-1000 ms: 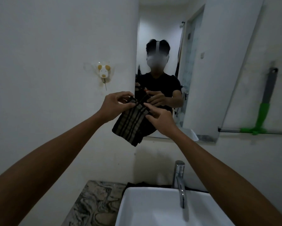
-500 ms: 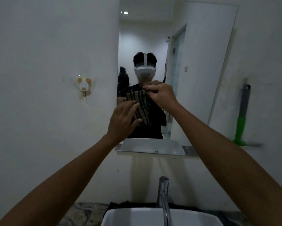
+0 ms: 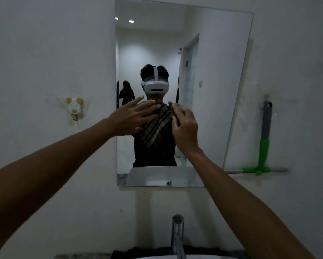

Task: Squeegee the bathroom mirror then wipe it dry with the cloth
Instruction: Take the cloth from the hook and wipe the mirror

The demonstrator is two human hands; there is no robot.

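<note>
**Cloth pinned at mid-mirror, both hands on it, wipe about to begin**

Head view: the striped cloth (image 3: 158, 124) sits at the centre of the frame, held up against or just in front of the mirror (image 3: 213, 90); whether it is already flat on the glass cannot be told. Its long axis runs diagonally, from upper right near the fingertips down to lower left. The left hand (image 3: 132, 118) lies on the cloth's left edge with fingers spread and flat, palm toward the glass. The right hand (image 3: 185, 126) is at the cloth's right edge, fingers curled and pinching the upper corner. Both hands touch the cloth; neither is clearly nearer.

The cloth sits in the lower middle of the mirror. Open glass lies above it up to the top edge, and to the right as far as the slanted right edge; less room lies to the left, where the mirror's left edge is close beside the left wrist. Below, the mirror's bottom edge is near.

The squeegee (image 3: 263, 146) hangs on the wall at the right of the frame, well apart from both hands, so I judge the drying step is in hand. The tap (image 3: 177, 236) stands low in the centre, under the arms.
</note>
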